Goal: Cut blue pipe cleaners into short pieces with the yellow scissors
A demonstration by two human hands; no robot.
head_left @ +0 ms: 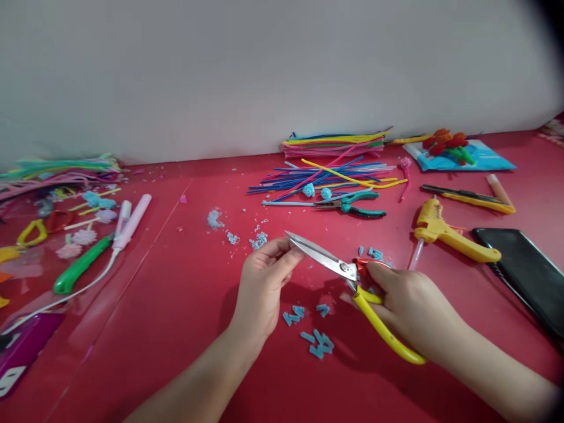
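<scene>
My right grip (412,299) is clamped on the scissors' handles, the scissors (348,270) held over the counter (176,329). My left grip (264,276) is pinched together at their tips (on what, I cannot tell). Blue clippings (316,351) lie below.

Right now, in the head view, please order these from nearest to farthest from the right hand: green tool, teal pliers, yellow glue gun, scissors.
1. Scissors: held in the right hand.
2. Yellow glue gun: just beyond the hand, toward the right.
3. Teal pliers: farther back, near the middle.
4. Green tool: across on the left side.
</scene>
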